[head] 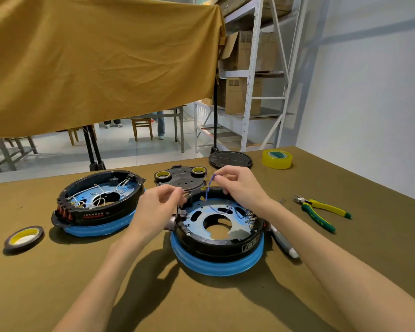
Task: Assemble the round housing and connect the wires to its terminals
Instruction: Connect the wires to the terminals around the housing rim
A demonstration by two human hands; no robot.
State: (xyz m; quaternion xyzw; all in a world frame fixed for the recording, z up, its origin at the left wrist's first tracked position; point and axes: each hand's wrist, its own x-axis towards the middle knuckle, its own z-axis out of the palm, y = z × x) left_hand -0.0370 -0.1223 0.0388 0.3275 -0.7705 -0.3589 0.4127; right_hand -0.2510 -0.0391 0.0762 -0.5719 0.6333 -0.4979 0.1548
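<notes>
Wiring looks barely begun on the near housing [217, 226], mid-desk: one blue wire [208, 188] rises from its far rim, pinched at the top by the right hand [240, 185]. Left hand [157, 207] hovers beside that rim, fingers curled; whether it holds anything is unclear. Side terminals [250, 218] appear mostly unconnected. Second housing [98, 202], toward the left edge, already carries white wires.

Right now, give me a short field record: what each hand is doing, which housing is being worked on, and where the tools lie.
left hand: fingers curled at the near housing's rim; what they hold is unclear
right hand: pinches the blue wire
near housing: open, on a blue ring
far housing: left of it, white wires inside
pliers: on the table, right of the near housing
yellow tape roll: far right
</notes>
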